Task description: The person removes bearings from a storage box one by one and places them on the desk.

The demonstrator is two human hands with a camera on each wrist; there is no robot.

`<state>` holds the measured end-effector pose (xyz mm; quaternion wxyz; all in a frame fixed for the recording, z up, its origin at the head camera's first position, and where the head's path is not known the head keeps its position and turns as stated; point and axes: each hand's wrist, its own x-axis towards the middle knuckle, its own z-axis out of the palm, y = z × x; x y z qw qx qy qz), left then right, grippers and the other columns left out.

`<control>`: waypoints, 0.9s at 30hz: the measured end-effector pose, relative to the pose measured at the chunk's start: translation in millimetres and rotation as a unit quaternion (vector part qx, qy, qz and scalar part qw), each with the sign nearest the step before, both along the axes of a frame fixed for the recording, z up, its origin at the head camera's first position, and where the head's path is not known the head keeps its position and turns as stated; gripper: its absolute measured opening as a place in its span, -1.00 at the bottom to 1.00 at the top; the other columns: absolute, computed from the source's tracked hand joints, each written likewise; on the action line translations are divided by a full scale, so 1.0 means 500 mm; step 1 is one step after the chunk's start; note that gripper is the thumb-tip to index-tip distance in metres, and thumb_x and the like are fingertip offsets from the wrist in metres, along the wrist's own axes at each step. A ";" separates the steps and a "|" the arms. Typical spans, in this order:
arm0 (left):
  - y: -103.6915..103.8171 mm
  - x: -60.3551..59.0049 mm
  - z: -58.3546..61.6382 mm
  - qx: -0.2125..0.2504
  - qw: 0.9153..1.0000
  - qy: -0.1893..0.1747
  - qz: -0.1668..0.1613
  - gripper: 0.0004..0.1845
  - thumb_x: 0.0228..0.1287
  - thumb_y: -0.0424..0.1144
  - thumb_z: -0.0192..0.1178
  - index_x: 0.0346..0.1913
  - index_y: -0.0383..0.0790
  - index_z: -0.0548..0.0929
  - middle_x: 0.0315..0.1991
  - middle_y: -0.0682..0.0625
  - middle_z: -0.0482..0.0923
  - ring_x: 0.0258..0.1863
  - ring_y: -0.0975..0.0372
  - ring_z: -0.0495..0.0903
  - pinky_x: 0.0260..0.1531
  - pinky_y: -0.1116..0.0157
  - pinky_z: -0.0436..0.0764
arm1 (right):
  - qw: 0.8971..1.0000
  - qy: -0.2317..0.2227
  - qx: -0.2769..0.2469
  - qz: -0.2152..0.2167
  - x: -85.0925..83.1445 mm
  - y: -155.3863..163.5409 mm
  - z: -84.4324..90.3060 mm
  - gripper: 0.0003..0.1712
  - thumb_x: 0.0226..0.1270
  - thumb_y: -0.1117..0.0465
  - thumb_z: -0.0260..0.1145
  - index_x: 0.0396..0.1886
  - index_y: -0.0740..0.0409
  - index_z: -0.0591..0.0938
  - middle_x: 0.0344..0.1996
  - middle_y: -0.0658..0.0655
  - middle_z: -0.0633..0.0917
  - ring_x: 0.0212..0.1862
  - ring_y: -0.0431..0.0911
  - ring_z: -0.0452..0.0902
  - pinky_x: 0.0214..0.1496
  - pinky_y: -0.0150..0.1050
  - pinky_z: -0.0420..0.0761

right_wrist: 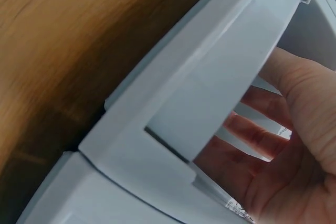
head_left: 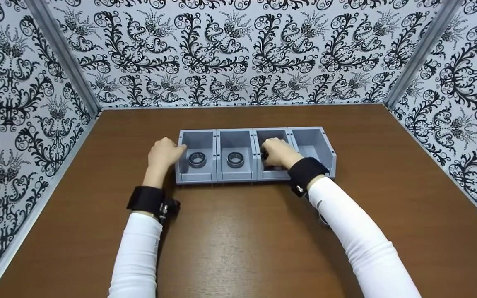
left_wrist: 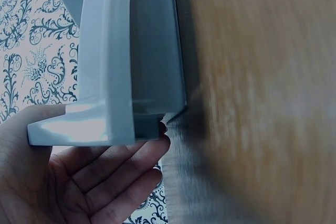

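Patterned black-and-white walls close in a brown wooden table [head_left: 238, 248], and near its middle sits a row of four grey bins [head_left: 256, 154], joined side by side, which serves as the landmark for everything else.

Counting from the row's left end, the first bin holds a bearing ring [head_left: 197, 159] lying flat on its floor, and the second bin holds another bearing [head_left: 235, 159], also flat. The fourth bin shows only its bare floor.

The left hand [head_left: 163, 154] rests against the outer wall at the row's left end; the left wrist view shows its fingers [left_wrist: 113, 174] fairly straight beneath the bin's edge, bracing rather than gripping. The right hand [head_left: 278, 152] reaches down into the third bin, fingers curled inside. A dark shape shows beside its knuckles, probably a third ring, but I cannot tell whether the fingers actually hold it.

To do this step well, I judge the left hand should hold the row firmly so it cannot slide, while the right hand keeps the ring level, clear of the bin walls, settling it flat on the floor.
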<state>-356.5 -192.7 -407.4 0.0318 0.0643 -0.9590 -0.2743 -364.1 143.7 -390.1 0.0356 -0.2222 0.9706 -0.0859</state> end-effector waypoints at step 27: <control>-0.003 -0.003 -0.003 0.001 1.000 -0.004 0.000 -0.56 0.35 0.09 0.11 -0.57 -0.16 0.49 -0.06 -0.35 0.73 -0.05 -0.21 0.71 -0.05 -0.15 0.63 | 1.000 -0.003 -0.012 0.001 0.001 0.005 0.026 -0.73 0.00 0.33 0.34 -0.23 0.29 0.69 -0.10 0.34 0.73 -0.04 0.20 0.64 0.07 0.13 0.64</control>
